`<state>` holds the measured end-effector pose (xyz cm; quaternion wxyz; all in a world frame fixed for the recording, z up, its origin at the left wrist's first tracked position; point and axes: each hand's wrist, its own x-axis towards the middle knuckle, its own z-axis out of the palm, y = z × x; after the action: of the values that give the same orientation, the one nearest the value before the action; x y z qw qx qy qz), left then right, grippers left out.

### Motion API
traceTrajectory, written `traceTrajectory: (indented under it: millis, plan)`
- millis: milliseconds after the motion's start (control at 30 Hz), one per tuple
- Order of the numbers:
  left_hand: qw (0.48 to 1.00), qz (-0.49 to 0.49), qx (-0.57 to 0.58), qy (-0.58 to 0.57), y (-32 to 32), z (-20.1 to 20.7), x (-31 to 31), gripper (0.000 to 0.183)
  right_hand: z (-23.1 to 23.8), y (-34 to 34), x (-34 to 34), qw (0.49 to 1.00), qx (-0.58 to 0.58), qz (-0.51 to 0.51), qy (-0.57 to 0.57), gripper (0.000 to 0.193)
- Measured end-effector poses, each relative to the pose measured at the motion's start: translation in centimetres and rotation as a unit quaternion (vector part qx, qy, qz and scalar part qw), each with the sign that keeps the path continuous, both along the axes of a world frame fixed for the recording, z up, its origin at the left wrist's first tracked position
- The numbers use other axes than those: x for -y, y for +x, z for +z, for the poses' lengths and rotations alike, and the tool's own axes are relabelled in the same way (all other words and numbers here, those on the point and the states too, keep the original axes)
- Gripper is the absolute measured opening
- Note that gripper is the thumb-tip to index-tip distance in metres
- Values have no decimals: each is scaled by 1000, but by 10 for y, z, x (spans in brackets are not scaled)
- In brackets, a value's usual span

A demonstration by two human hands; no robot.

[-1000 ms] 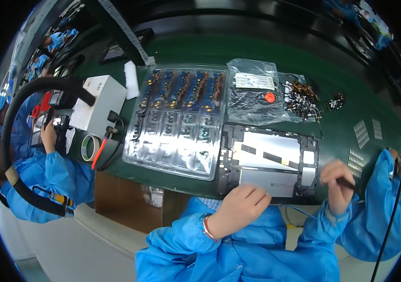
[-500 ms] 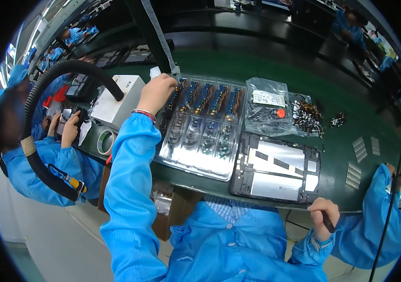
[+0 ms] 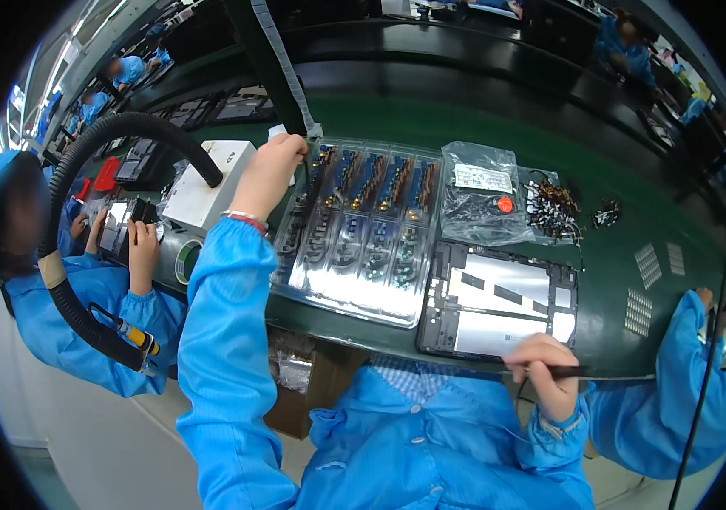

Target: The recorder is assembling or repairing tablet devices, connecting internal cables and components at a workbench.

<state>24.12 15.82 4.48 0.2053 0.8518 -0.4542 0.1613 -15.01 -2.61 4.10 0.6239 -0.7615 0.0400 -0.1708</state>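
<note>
My left hand (image 3: 268, 174) is closed by the far left corner of a clear plastic tray (image 3: 354, 303), its fingertips pinched together; what they hold, if anything, is hidden. In the tray's compartments sit several small circuit boards (image 3: 369, 180) with blue, orange and dark parts. Near the table's front edge, my right hand (image 3: 546, 374) is closed around a slim dark stick-like tool (image 3: 569, 371) pointing right. This hand is at the near right edge of an opened tablet (image 3: 499, 297), whose silver battery panels and black frame show.
Beyond the tablet lie a clear plastic bag (image 3: 482, 204) with a red dot and a pile of small cables (image 3: 550, 204). Metal part strips (image 3: 638, 313) lie at right. At left stand a white box (image 3: 210, 189), a black flexible hose (image 3: 57, 204) and a tape roll (image 3: 186, 259). Co-workers sit on both sides.
My right hand has moved left to the tablet's near edge, and its tool now points right. My left hand has shifted slightly left. The co-worker at left has changed posture.
</note>
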Motion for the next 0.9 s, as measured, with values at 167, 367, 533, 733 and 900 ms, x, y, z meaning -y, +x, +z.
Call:
traceTrajectory:
  millis: [167,367,533,733,900]
  plan:
    - [965,-33,-133,-222,-55,32,-15,18,-8,33,-27,967,-70,81,233,21]
    - [950,-292,32,-108,-200,34,-21,21,-12,64,-48,893,-68,134,425,26]
    - [905,-408,60,-107,-230,8,-3,21,-16,56,-47,901,-86,56,421,23]
    - [884,-403,-147,-187,-237,13,14,28,-9,37,-30,944,-133,17,302,18]
    - [950,-246,-110,-158,-240,17,24,23,-10,34,-43,987,-47,-74,138,27]
